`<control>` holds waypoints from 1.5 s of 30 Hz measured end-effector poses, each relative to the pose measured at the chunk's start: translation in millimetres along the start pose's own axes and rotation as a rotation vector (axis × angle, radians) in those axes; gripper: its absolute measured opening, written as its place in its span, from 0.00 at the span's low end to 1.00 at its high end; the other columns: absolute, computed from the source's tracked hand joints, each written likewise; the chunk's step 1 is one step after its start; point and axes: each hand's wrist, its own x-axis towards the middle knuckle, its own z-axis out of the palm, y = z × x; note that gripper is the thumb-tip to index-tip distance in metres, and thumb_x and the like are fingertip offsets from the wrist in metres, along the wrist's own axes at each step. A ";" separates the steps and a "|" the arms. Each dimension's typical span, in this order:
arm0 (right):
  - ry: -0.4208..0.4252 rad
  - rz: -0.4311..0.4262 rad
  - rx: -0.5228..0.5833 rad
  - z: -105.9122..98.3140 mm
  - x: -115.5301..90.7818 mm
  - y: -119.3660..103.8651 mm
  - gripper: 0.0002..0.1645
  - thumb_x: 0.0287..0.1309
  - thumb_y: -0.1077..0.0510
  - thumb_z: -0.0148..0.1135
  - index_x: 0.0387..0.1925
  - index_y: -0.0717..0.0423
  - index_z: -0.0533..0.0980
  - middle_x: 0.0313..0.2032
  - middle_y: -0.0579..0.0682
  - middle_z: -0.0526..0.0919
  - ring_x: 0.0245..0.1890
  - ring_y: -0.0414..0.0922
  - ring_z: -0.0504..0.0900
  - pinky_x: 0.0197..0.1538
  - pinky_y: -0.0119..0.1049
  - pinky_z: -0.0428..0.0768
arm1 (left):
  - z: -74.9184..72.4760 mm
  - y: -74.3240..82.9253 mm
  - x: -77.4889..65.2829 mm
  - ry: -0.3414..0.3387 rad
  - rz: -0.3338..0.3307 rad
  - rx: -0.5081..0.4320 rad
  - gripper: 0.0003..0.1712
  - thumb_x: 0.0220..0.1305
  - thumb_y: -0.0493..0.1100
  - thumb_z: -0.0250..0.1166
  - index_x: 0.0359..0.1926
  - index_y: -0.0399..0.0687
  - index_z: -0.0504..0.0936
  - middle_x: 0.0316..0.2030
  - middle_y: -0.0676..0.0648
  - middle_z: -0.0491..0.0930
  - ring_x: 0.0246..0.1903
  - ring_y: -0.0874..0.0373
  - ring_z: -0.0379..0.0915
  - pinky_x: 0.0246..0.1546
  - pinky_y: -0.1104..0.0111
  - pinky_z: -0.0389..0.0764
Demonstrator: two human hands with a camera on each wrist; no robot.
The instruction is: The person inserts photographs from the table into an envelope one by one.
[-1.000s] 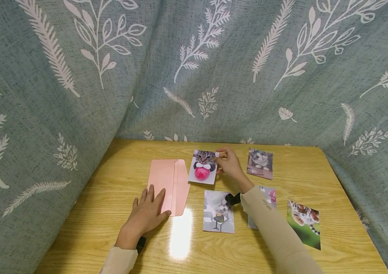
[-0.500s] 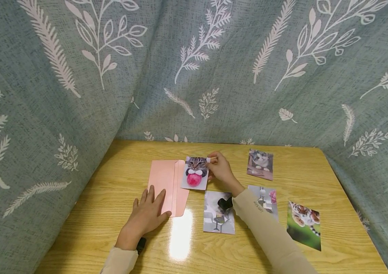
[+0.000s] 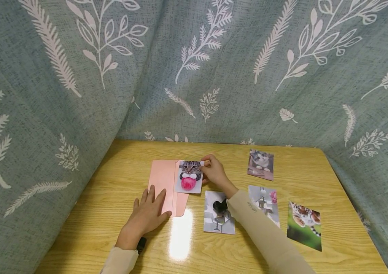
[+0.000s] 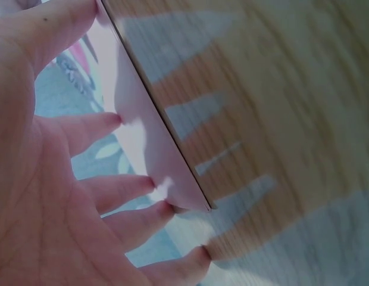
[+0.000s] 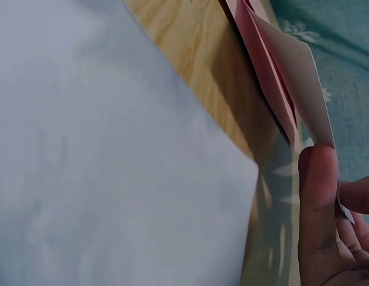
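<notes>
A pink envelope (image 3: 161, 173) lies on the wooden table with its flap side to the right. My left hand (image 3: 147, 215) rests on its lower left part, fingers spread; in the left wrist view the fingertips (image 4: 143, 186) touch the envelope's edge (image 4: 155, 137). My right hand (image 3: 215, 173) pinches the right edge of a photo card (image 3: 188, 180) of a tabby cat with a pink ball. That card overlaps the flap in the head view. Seen from the right wrist, the card (image 5: 300, 77) stands tilted at the envelope's opening (image 5: 265, 71), between thumb and fingers.
Right of the envelope lies a grey-white photo card (image 3: 211, 220), partly behind a black wrist camera (image 3: 219, 206). Farther right are a photo with a pink flower (image 3: 262, 196), a cat photo (image 3: 260, 164) and a tiger photo (image 3: 304, 226). A patterned curtain (image 3: 194, 76) surrounds the table.
My right hand has moved left and slightly towards me, bringing the tabby cat card from beside the envelope to over its flap. The left hand has stayed in place.
</notes>
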 end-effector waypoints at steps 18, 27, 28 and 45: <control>-0.051 0.046 -0.035 21.3 -1.6 -5.8 0.20 0.66 0.66 0.61 0.57 0.62 0.71 0.43 0.58 0.74 0.20 0.48 0.77 0.22 0.44 0.84 | -2.5 0.2 0.7 0.014 0.008 0.009 0.45 0.68 0.60 0.63 0.77 0.47 0.58 0.74 0.26 0.45 0.73 0.28 0.39 0.62 0.27 0.48; -0.081 0.032 -0.032 35.5 -1.5 -7.0 0.19 0.65 0.67 0.60 0.57 0.64 0.71 0.42 0.59 0.75 0.18 0.46 0.77 0.21 0.43 0.84 | -2.1 1.4 0.0 0.021 0.008 0.005 0.44 0.67 0.60 0.64 0.77 0.46 0.60 0.74 0.25 0.47 0.73 0.28 0.40 0.62 0.27 0.48; -0.082 0.032 -0.033 37.1 -1.5 -7.2 0.19 0.65 0.67 0.60 0.57 0.64 0.71 0.42 0.59 0.76 0.17 0.46 0.77 0.21 0.43 0.84 | -2.0 1.5 0.0 0.023 0.008 0.006 0.44 0.67 0.60 0.64 0.76 0.46 0.60 0.74 0.25 0.47 0.73 0.28 0.40 0.62 0.27 0.48; -0.093 0.034 -0.026 59.0 -0.9 -7.5 0.18 0.63 0.69 0.61 0.54 0.62 0.72 0.38 0.56 0.74 0.15 0.45 0.77 0.20 0.45 0.83 | -0.1 -0.4 0.8 0.015 0.005 0.003 0.45 0.67 0.61 0.63 0.77 0.47 0.59 0.74 0.26 0.46 0.73 0.28 0.40 0.62 0.27 0.47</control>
